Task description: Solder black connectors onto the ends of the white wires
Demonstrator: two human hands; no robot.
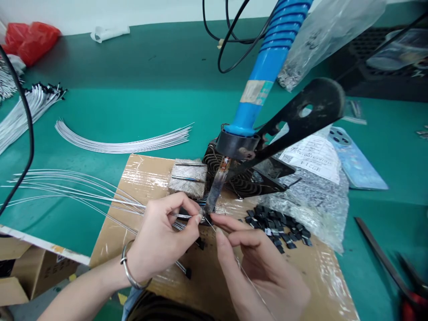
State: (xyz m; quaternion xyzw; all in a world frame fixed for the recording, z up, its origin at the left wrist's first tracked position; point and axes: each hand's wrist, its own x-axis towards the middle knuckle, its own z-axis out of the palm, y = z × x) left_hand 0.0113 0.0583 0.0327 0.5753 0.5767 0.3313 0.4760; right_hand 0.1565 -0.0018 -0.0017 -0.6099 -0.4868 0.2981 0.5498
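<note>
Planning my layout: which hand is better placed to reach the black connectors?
Probably the right hand: it lies beside the black connectors, though it pinches a thin wire. The left hand grips wires on the far side of the soldering iron.

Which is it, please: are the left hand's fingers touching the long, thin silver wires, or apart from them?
Touching: the head view shows the left hand's fingers pinching the long, thin silver wires.

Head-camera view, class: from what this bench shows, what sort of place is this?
Probably a small electronics assembly workshop: there is a blue-handled soldering iron, bundles of thin white wires, and a pile of small black components on cardboard, all at a green-topped workbench.
</note>
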